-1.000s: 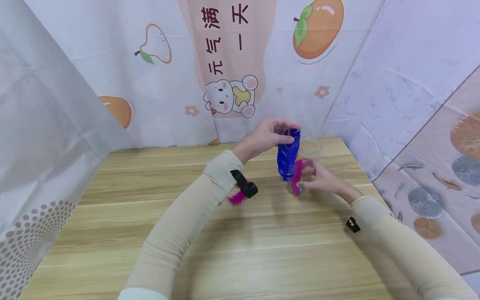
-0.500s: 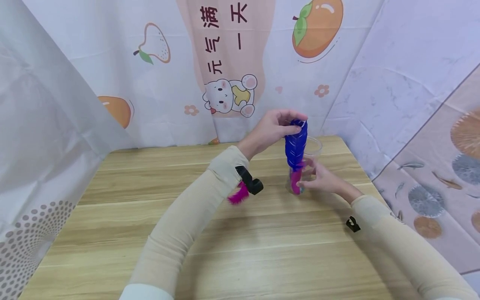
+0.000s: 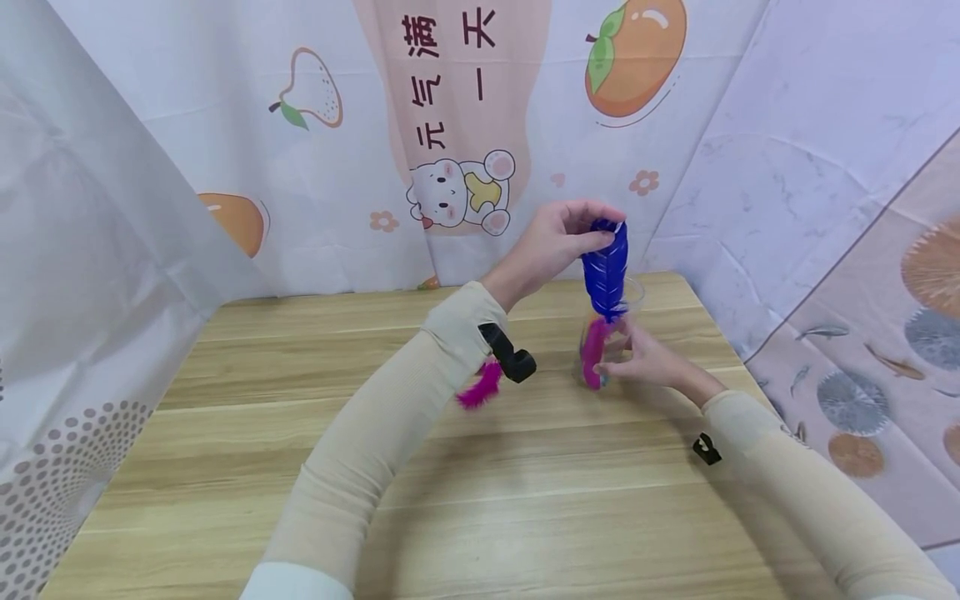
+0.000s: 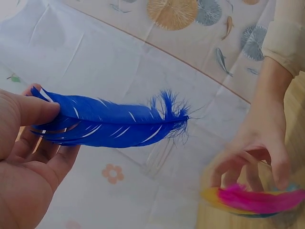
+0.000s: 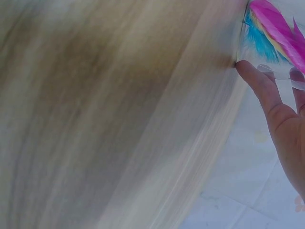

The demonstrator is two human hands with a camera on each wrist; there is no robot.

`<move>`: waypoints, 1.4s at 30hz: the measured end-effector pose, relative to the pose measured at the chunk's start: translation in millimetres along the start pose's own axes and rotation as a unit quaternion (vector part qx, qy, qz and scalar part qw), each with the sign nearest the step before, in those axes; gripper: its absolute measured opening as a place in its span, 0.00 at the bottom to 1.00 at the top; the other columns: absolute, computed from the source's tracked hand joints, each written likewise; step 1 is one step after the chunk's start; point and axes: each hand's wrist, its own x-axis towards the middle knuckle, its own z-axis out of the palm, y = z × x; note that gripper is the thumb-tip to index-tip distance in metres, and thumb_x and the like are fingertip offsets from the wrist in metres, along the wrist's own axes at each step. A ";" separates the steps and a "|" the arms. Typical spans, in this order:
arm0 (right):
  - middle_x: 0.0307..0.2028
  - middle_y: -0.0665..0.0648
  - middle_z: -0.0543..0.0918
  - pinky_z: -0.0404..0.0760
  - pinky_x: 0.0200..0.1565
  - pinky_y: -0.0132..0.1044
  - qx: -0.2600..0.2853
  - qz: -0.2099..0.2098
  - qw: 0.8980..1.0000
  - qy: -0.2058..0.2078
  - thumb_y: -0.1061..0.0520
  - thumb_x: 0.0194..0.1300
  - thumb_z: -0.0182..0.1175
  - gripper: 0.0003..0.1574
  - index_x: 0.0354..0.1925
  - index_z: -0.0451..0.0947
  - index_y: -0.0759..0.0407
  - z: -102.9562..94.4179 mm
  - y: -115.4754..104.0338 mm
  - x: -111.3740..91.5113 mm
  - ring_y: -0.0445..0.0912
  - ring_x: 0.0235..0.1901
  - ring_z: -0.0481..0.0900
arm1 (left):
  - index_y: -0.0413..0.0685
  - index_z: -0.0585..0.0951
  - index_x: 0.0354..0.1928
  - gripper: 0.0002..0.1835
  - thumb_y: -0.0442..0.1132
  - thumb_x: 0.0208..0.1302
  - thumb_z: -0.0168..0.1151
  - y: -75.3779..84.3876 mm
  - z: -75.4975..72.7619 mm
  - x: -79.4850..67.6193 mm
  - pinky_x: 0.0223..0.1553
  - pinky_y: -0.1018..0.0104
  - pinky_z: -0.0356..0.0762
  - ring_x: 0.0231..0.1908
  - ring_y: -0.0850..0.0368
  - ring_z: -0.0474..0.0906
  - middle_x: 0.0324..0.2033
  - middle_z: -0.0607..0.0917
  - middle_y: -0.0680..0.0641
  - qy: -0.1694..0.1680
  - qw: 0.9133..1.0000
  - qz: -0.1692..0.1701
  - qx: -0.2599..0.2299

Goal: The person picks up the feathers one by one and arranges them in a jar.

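My left hand (image 3: 566, 237) pinches a blue feather (image 3: 605, 271) near its broad end between thumb and fingers. The feather hangs down in the head view, its fluffy end above a clear cup (image 3: 641, 291). In the left wrist view the blue feather (image 4: 119, 125) lies sideways, apart from the cup. My right hand (image 3: 641, 357) grips the clear cup around its side. Inside it stand a magenta feather (image 3: 595, 354) and, in the left wrist view, a yellow feather (image 4: 209, 194). A turquoise feather (image 5: 262, 42) shows through the wall in the right wrist view.
Another magenta feather (image 3: 480, 390) lies on the wooden table (image 3: 525, 517), partly behind the left wrist's black mount (image 3: 513, 360). A printed cloth (image 3: 337, 208) hangs behind the table, and more cloth (image 3: 847, 292) hangs at the right.
My left hand has lifted the blue feather up and to the right, from beside the magenta feather to above it. The right hand stays put on the cup.
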 end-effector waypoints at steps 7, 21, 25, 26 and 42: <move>0.57 0.72 0.72 0.81 0.54 0.57 -0.005 0.011 1.000 0.006 0.69 0.57 0.73 0.56 0.73 0.49 0.63 0.7 2.1 -1.2 0.71 0.52 0.78 | 0.36 0.84 0.52 0.12 0.25 0.69 0.62 9.0 2.9 4.2 0.49 0.69 0.81 0.45 0.55 0.83 0.45 0.87 0.45 0.011 1.000 -0.010 -0.002; 0.60 0.73 0.71 0.80 0.54 0.60 -0.010 0.016 1.000 0.001 0.67 0.59 0.73 0.60 0.77 0.46 0.57 0.1 -0.6 -2.8 0.71 0.53 0.78 | 0.30 0.81 0.52 0.13 0.20 0.67 0.60 8.1 6.4 9.1 0.50 0.67 0.80 0.44 0.53 0.82 0.47 0.86 0.40 0.008 0.999 0.048 -0.024; 0.59 0.73 0.71 0.81 0.54 0.57 -0.008 0.018 1.000 0.003 0.68 0.59 0.72 0.61 0.78 0.45 0.59 0.2 -0.9 -3.2 0.71 0.52 0.78 | 0.29 0.81 0.52 0.12 0.20 0.67 0.60 3.6 6.2 9.0 0.50 0.68 0.80 0.45 0.54 0.82 0.47 0.85 0.38 0.005 0.999 0.050 -0.012; 0.59 0.73 0.71 0.81 0.54 0.57 -0.008 0.020 1.000 0.002 0.68 0.59 0.72 0.61 0.78 0.45 0.59 0.1 -0.9 -3.1 0.71 0.52 0.78 | 0.29 0.81 0.51 0.12 0.20 0.67 0.60 2.6 6.3 8.8 0.51 0.69 0.80 0.45 0.54 0.82 0.47 0.85 0.39 0.006 0.999 0.046 -0.008; 0.59 0.72 0.70 0.82 0.54 0.55 0.001 0.041 0.999 0.000 0.66 0.58 0.73 0.59 0.76 0.48 0.61 -1.1 -1.3 -1.8 0.70 0.54 0.77 | 0.31 0.82 0.50 0.12 0.20 0.66 0.61 -13.8 11.3 8.3 0.50 0.69 0.80 0.44 0.55 0.82 0.46 0.86 0.40 0.009 1.000 0.019 0.000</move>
